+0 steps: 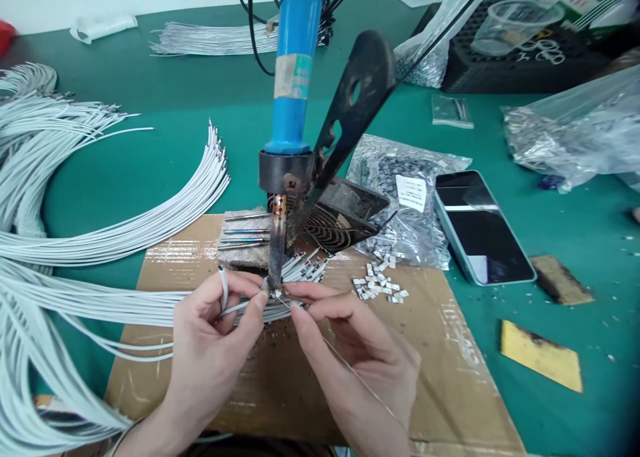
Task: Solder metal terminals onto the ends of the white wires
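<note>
A blue-handled soldering iron (pixel 293 63) is fixed upright in a black metal bracket (pixel 353 90), its darkened tip pointing down between my hands. My left hand (pixel 215 333) is closed, thumb and index finger pinching the end of a white cable (pixel 223 287) right beside the tip; part of the cable loops over its fingers. With thumb and fingertips my right hand (pixel 357 350) grips a thin solder wire (pixel 357 377), which runs back across the palm. A tiny white part sits under the tip, partly hidden by the fingertips.
Cardboard (pixel 440 377) lies under the hands. Small white connectors (pixel 383 280) are scattered right of them, near a phone (pixel 485 227) and a plastic bag of parts (pixel 400 177). Bundled white cables (pixel 115 240) fill the left side. A yellow sponge (pixel 540 355) lies at right.
</note>
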A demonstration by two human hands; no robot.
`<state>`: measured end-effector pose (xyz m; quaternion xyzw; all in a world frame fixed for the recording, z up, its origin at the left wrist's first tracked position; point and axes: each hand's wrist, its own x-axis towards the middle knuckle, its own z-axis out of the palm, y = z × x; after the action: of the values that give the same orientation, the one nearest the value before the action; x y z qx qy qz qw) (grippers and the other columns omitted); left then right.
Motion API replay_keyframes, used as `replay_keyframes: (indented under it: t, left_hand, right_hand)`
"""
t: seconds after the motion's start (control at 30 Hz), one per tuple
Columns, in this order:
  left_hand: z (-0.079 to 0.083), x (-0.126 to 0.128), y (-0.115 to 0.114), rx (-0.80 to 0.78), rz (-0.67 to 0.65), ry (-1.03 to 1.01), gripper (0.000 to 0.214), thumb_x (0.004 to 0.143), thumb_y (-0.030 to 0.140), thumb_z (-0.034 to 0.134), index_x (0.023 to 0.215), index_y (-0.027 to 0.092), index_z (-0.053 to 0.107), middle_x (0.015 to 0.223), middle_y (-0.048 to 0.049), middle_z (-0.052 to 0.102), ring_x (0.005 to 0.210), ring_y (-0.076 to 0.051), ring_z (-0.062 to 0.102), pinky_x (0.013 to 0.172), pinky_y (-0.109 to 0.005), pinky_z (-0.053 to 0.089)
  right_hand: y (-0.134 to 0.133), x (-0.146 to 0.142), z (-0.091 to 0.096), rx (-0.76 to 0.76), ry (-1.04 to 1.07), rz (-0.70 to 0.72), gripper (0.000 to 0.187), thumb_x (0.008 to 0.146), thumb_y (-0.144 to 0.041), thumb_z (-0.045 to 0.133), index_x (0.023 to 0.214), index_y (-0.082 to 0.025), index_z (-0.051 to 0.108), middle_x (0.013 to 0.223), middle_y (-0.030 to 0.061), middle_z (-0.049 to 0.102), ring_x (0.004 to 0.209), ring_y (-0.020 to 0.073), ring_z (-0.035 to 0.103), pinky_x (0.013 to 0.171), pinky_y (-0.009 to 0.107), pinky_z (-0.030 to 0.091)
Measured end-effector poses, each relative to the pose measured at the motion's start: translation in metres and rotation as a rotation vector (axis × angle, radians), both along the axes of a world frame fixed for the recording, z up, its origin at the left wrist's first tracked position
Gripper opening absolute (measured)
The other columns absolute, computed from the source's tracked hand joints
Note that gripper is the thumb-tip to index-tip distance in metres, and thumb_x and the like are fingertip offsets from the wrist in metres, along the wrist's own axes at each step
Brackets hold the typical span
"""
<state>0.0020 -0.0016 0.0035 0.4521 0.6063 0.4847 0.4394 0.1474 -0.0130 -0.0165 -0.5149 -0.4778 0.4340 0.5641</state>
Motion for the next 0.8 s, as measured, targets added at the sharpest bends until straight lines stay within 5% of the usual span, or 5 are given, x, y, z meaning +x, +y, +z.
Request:
replay_keyframes:
  t: [0.8]
  left_hand:
    - [0.0014,0.0063,0.0015,0.025,0.042,0.028,0.017,0.081,0.007,0.074,0.072,0.022,0.073,0.080,0.0055,0.077,0.070,-0.007,0.073,0.069,-0.008,0.056]
  right_hand:
    - [0.0004,0.0001,-0.0064,-0.036,0.021,0.009,0.019,0.090,-0.011,0.075,0.080,-0.027,0.072,0.101,-0.0070,0.084,0.093,0.0102,0.080,0.087,0.019,0.060]
